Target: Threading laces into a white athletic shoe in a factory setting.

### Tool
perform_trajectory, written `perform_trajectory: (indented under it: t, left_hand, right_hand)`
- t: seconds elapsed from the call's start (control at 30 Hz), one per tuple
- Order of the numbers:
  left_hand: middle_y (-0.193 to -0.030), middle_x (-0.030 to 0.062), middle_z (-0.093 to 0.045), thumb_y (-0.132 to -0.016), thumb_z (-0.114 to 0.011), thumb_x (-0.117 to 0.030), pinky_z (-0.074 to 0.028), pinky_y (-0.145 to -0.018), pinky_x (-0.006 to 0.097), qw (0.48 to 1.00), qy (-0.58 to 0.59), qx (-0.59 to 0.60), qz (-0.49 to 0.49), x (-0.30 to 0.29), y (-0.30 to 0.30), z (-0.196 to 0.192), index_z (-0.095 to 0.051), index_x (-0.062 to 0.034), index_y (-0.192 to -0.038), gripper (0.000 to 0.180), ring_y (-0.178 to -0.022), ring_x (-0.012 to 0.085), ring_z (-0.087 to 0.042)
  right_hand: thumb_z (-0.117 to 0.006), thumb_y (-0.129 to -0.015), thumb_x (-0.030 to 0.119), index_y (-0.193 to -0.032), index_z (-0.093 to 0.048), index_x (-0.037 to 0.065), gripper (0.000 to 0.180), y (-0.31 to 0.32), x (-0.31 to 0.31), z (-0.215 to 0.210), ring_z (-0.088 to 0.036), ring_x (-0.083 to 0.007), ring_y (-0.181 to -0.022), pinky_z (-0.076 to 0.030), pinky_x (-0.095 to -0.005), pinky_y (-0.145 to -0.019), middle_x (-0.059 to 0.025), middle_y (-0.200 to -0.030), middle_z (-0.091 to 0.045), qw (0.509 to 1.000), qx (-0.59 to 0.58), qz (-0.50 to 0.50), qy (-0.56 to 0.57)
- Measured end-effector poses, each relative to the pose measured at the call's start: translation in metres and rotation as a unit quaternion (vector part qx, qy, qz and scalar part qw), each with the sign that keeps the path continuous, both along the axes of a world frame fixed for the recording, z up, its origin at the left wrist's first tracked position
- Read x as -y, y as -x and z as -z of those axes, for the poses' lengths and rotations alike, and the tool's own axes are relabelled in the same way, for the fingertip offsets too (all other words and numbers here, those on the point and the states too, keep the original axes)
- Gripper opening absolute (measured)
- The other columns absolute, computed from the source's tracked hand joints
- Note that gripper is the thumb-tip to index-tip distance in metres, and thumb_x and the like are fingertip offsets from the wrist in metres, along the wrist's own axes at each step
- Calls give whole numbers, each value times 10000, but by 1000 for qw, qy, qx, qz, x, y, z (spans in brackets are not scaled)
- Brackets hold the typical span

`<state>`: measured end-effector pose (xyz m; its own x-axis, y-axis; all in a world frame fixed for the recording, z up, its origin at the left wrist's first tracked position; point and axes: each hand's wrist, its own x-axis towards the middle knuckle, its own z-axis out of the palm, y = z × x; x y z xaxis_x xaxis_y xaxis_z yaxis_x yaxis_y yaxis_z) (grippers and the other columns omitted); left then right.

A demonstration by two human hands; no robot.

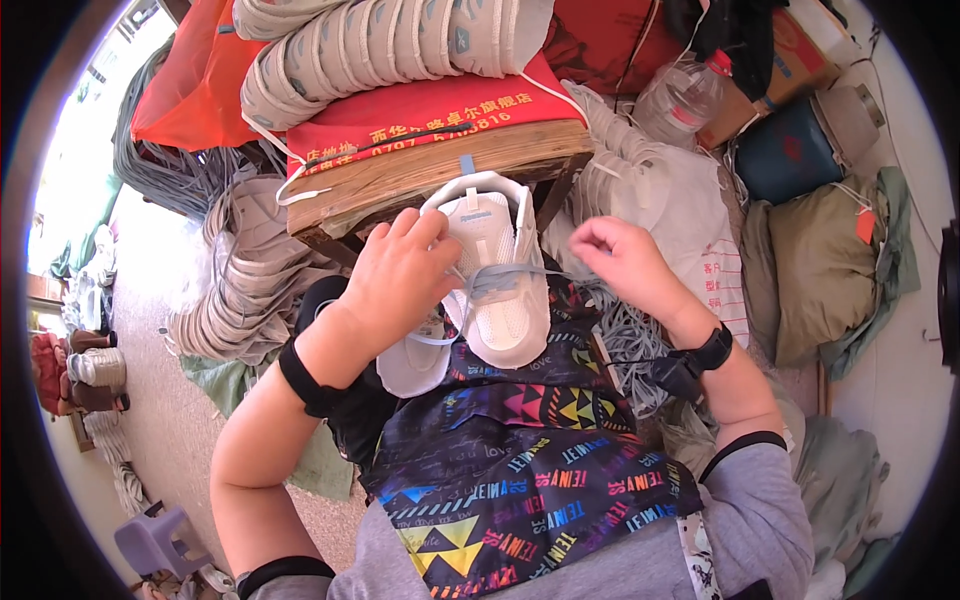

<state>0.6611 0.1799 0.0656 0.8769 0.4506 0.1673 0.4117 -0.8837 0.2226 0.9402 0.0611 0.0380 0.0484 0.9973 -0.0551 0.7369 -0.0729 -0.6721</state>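
A white shoe upper (510, 331) stands in front of me, its padded collar against the wooden stool and its toe toward my lap. A flat grey-blue shoelace (505, 272) crosses its tongue, with a loop hanging at the left. My left hand (400, 265) is closed on the upper's left edge, fingertips beside the lacing. On the other side, my right hand (628, 258) is held apart from the upper with curled fingers; the lace stretches toward it, and its grip is partly hidden. Another pale upper (412, 362) lies below my left hand.
The wooden stool (430, 185) carries a red bag (430, 130) and a row of nested shoe uppers (390, 55). More uppers (250, 280) pile up at the left. Grey laces (635, 350) hang at my right, near a clear plastic bottle (685, 95). A patterned apron (540, 470) covers my lap.
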Motion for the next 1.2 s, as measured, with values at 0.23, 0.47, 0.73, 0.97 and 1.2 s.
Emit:
perform_trajectory:
  t: [0.23, 0.47, 0.73, 0.97, 1.2]
  left_hand:
    - [-974, 88, -500, -803, -687, -154, -412, -854, 368, 987, 139, 12, -75, -1, -12, 16, -694, -78, -777, 81, -937, 275, -455]
    - [-998, 4, -501, -965, -576, -174, -382, -857, 274, 826, 465, 309, -74, 19, -38, -45, -624, -5, -867, 201, -929, 130, -492]
    - [-773, -39, -552, -996, -544, -176, -412, -620, 240, 845, 375, 366, -108, 0, -43, -44, -620, -20, -966, 176, -677, 79, -460]
    - [-781, -4, -471, -880, -661, -123, -389, -601, 245, 931, 263, 188, -167, 14, -46, 4, -693, -76, -957, 96, -694, 105, -460]
    - [-838, 44, -542, -768, -683, -118, -394, -804, 401, 987, 97, 101, -82, 11, -54, 20, -725, -126, -880, 120, -830, 234, -566]
  right_hand:
    - [-608, -919, 211, -959, -660, 46, 178, 21, -4, 8, -578, -167, -755, -467, -312, -690, -24, -829, -651, 983, -184, -1, 29]
    - [-648, -854, 234, -844, -656, 52, 182, 22, 1, 2, -597, -304, -738, -475, -401, -709, -129, -754, -649, 995, -84, -37, 49]
    - [-656, -871, 302, -850, -663, 35, 268, -1, 11, 15, -619, -263, -678, -480, -385, -634, -113, -730, -652, 976, 79, -197, 49]
    - [-642, -914, 175, -931, -656, 40, 137, 28, -7, 6, -494, -27, -560, -380, -212, -485, 48, -685, -578, 963, -262, 33, 59]
    - [-657, -865, 229, -877, -654, 56, 174, 42, -12, -4, -646, -149, -549, -470, -306, -517, -73, -672, -663, 977, -189, 65, 70]
